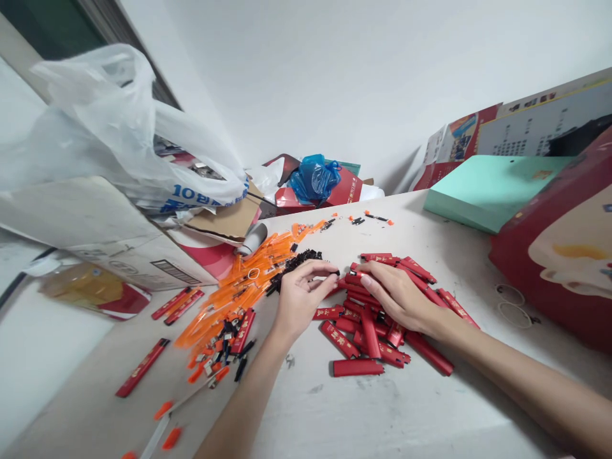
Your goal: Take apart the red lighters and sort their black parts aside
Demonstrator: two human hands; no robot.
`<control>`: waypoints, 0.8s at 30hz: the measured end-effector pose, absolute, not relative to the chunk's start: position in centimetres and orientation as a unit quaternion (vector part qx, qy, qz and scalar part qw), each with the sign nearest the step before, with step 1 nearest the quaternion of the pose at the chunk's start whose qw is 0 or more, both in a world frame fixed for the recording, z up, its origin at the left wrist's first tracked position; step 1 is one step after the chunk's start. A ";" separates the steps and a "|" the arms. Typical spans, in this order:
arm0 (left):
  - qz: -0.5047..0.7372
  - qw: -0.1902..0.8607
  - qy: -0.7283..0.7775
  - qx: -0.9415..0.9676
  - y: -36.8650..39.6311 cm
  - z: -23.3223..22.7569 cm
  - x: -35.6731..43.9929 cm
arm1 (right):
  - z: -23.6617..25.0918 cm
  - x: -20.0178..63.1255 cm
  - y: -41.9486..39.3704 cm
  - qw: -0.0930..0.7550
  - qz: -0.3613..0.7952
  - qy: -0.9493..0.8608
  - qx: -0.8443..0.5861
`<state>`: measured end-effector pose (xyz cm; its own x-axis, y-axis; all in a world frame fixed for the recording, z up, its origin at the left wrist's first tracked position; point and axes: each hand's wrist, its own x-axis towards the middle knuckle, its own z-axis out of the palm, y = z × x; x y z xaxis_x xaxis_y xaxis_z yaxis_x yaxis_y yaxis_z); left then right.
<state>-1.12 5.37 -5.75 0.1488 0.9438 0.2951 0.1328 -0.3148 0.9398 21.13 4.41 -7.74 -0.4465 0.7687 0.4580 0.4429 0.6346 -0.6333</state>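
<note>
My left hand (303, 290) is closed in a pinch, with a small black part (337, 273) between thumb and fingertips. To its right, my right hand (399, 293) grips a red casing (354, 278), whose end faces the black part with a small gap between them. Beneath my right hand spreads a loose pile of red casings (370, 331), several with gold lettering. A heap of small black parts (301, 264) lies just behind my left hand. Long translucent orange pieces (258, 261) are piled further left.
Mixed small metal, black and orange parts (224, 347) lie left of my left forearm. A carton (119, 236) under a white plastic bag (109, 115) borders the left side. At the right stand a mint-green box (492, 191) and a red bag (549, 268).
</note>
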 end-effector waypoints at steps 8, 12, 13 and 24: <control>0.501 0.449 0.387 0.631 4.3 -4.7 -0.3 | -8.0 21.0 4.2 0.381 0.161 -0.835 -0.363; 0.497 0.449 0.383 0.636 4.3 -4.7 -0.3 | -8.3 21.0 4.4 0.390 0.142 -0.833 -0.366; 0.497 0.451 0.382 0.635 4.3 -4.7 -0.3 | -8.3 21.0 4.4 0.390 0.140 -0.834 -0.365; 0.490 0.452 0.415 0.620 4.3 -4.4 -0.6 | -8.8 21.0 4.6 0.394 0.117 -0.836 -0.363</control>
